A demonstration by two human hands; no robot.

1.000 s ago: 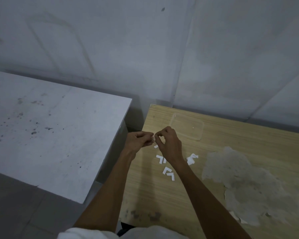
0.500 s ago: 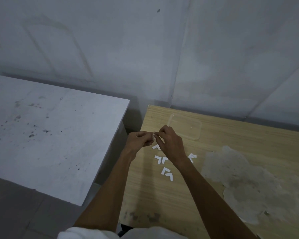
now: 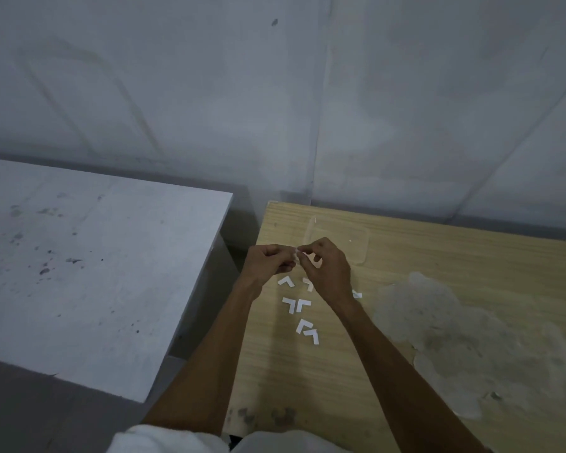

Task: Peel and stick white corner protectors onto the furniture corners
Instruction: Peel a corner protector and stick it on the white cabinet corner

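My left hand and my right hand meet above the wooden table, and both pinch one small white corner protector between their fingertips. Most of that piece is hidden by the fingers. Several white L-shaped corner protectors lie loose on the wood just below the hands. One more peeks out to the right of my right wrist.
A clear plastic tray sits on the wooden table behind my hands. A grey-white table with dark specks stands to the left, across a narrow gap. A rough pale patch covers the wood on the right. A wall rises behind both tables.
Both hands stayed together on the small piece with only slight finger movement. The view shifted a little, so more of the loose pieces on the wood show.
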